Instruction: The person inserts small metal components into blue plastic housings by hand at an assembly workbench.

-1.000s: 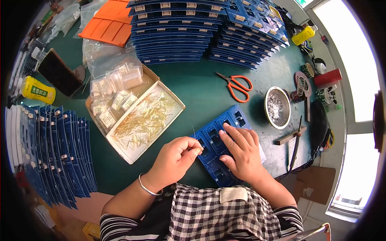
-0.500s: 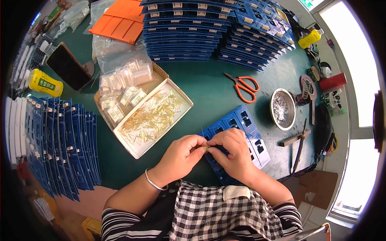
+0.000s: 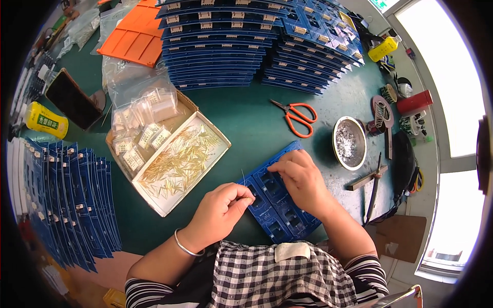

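A blue circuit board (image 3: 281,208) with dark square cutouts lies slanted on the green table in front of me. At its left edge my left hand (image 3: 224,208) is closed in a pinch; whatever sits between thumb and forefinger is too small to name. My right hand (image 3: 303,179) is over the board's far right part, fingers bent and drawn together, their tips close to the board's surface. What they hold, if anything, is hidden. Left of the board, a shallow white box (image 3: 167,205) carries many loose thin gold-coloured pins (image 3: 177,164). A thin upright wire (image 3: 243,176) shows near the board's far left corner.
Stacked blue boards (image 3: 215,56) rise at the back, and more boards (image 3: 72,205) stand at the left. Orange-handled cutters (image 3: 300,120) and a metal bowl (image 3: 350,143) with silvery bits lie to the right. Small bagged parts (image 3: 144,118) fill the cardboard box's far side.
My hands, together before, are now apart: the right has moved over the board's far part, the left stays pinched at its left edge. The whole view has shifted slightly.
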### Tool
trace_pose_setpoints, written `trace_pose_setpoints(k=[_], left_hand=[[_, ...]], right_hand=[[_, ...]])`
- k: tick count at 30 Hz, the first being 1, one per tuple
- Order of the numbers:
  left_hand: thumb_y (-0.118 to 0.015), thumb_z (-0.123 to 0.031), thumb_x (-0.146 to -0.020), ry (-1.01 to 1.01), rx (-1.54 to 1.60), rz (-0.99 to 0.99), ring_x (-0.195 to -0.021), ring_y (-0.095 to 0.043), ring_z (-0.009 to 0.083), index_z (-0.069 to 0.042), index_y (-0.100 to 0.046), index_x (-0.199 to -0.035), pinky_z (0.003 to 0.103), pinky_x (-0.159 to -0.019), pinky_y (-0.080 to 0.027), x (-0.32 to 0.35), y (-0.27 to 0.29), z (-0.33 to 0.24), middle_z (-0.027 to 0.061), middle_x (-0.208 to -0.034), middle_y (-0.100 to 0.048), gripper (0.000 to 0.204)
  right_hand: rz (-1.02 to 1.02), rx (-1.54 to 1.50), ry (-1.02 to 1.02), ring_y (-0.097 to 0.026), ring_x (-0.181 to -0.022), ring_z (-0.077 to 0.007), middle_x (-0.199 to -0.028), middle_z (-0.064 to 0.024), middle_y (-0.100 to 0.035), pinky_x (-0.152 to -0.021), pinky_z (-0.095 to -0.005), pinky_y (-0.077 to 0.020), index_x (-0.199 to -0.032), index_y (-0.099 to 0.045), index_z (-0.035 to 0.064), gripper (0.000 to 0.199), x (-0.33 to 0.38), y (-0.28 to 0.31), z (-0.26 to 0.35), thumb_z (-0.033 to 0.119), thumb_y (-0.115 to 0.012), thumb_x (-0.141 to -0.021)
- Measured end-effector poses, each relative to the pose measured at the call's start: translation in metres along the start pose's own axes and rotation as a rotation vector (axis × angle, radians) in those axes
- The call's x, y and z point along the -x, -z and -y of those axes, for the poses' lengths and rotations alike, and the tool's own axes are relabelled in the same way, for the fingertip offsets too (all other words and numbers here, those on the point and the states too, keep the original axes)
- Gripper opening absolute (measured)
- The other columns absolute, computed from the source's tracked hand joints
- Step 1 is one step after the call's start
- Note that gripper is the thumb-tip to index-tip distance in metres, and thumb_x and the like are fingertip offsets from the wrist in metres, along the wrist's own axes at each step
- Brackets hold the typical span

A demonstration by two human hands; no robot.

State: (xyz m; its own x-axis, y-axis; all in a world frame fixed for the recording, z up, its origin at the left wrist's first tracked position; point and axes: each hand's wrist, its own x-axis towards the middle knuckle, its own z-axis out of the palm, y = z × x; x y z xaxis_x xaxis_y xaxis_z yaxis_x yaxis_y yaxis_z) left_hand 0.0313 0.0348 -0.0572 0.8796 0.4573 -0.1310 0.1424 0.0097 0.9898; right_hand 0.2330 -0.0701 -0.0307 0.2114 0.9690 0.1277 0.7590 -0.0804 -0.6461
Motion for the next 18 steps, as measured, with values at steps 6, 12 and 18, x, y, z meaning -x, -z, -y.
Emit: trace_pose_setpoints(k=[6,12,18], left_hand=[[-0.057,-0.004,-0.094,0.024,0.033,-0.033,-0.078,-0.060,0.0099,0.002,-0.061,-0.095,0.023,-0.070,-0.049,-0.001,0.002,-0.001,0.0076,-0.091,-0.063,0.007],[-0.058,-0.005,-0.094,0.016,0.031,-0.038,-0.077,-0.060,0.0093,0.002,-0.061,-0.095,0.022,-0.069,-0.048,0.000,0.002,-0.004,0.0074,-0.089,-0.063,0.007],[-0.058,-0.005,-0.094,0.007,0.018,-0.059,-0.078,-0.060,0.0097,0.002,-0.061,-0.096,0.023,-0.070,-0.049,0.000,0.002,-0.002,0.0075,-0.089,-0.063,0.008]], right_hand=[[0.055,0.100,0.067,-0.056,-0.084,-0.0278,-0.087,-0.0088,-0.060,-0.078,-0.0380,-0.0458,-0.107,-0.063,0.0034,0.031,-0.008,-0.010,0.004,-0.004,-0.061,-0.077],[0.083,0.147,0.110,-0.056,-0.081,-0.0274,-0.087,-0.0090,-0.061,-0.079,-0.0379,-0.0458,-0.111,-0.060,0.0011,0.037,-0.012,-0.009,0.003,-0.004,-0.061,-0.075],[0.145,0.312,0.222,-0.056,-0.085,-0.0248,-0.088,-0.0074,-0.060,-0.080,-0.0367,-0.0454,-0.111,-0.058,0.0028,0.034,-0.018,-0.006,0.017,0.007,-0.057,-0.078]])
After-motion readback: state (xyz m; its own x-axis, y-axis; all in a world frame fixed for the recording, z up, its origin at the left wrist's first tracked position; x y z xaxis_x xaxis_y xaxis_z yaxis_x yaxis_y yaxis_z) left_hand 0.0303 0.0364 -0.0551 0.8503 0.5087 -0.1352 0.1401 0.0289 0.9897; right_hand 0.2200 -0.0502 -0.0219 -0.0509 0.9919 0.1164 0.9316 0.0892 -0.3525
